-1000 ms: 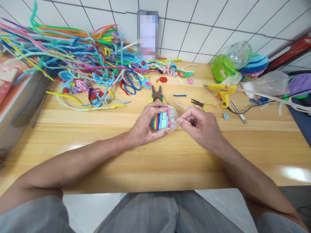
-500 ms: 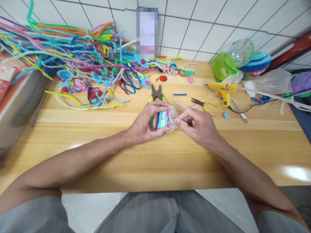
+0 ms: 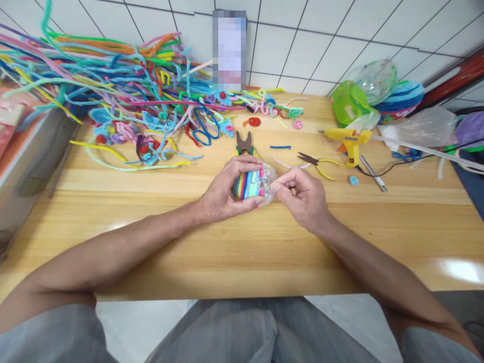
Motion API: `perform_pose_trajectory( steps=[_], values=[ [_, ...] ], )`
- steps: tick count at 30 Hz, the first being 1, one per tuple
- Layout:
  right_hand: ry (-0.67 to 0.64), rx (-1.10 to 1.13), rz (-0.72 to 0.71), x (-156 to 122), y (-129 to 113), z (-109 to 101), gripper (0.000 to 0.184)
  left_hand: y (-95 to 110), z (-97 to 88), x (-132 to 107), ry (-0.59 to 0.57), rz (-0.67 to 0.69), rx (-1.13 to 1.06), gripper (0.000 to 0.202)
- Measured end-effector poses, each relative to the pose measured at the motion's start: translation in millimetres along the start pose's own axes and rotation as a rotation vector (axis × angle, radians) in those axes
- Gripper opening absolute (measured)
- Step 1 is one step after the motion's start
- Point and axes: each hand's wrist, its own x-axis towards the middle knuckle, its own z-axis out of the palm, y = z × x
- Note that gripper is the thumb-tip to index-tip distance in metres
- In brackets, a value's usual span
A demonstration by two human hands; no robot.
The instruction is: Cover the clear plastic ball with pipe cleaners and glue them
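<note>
My left hand [image 3: 223, 194] is wrapped round a clear ball [image 3: 252, 184] banded with rainbow-coloured pipe cleaners, holding it just above the wooden table [image 3: 242, 242]. My right hand [image 3: 302, 196] is pinched at the ball's right, clear end, thumb and fingers pressed together on something too small to make out. Pliers with green and yellow handles [image 3: 244, 143] lie just behind the ball.
A big heap of coloured pipe cleaners [image 3: 124, 96] fills the back left. Small yellow-handled snips [image 3: 315, 161], a yellow glue gun [image 3: 350, 141] with its cord, a short blue piece [image 3: 280, 147] and bags of material [image 3: 363, 96] lie at the right.
My right hand has moved a little left, closing in on the ball's clear end. The left hand and ball have hardly moved.
</note>
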Motion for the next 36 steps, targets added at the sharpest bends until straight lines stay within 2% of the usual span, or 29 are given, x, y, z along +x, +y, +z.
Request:
perform_pose_trajectory(
  steps=[4, 14, 20, 28, 33, 36],
  values=[
    [0.061, 0.021, 0.048, 2, -2, -1, 0.018, 0, -0.5, 0, 0.000, -0.007, -0.012, 0.062],
    [-0.129, -0.170, 0.063, 6, -13, -16, 0.016, 0, -0.1, -1, -0.002, -0.018, -0.005, 0.060],
    [-0.111, -0.231, 0.036, 5, -19, -10, 0.017, 0, 1.3, 1, 0.011, -0.007, -0.002, 0.060],
    [-0.010, -0.154, 0.041, -1, -5, -9, 0.017, 0, 1.5, -1, 0.014, -0.016, 0.002, 0.061],
    [-0.036, -0.129, 0.090, 1, -8, -13, 0.005, -1, 2.4, -1, 0.016, -0.014, 0.005, 0.061],
    [-0.077, -0.137, 0.055, 1, -12, -15, 0.014, -1, 2.3, 0, 0.013, 0.009, 0.004, 0.060]
  ],
)
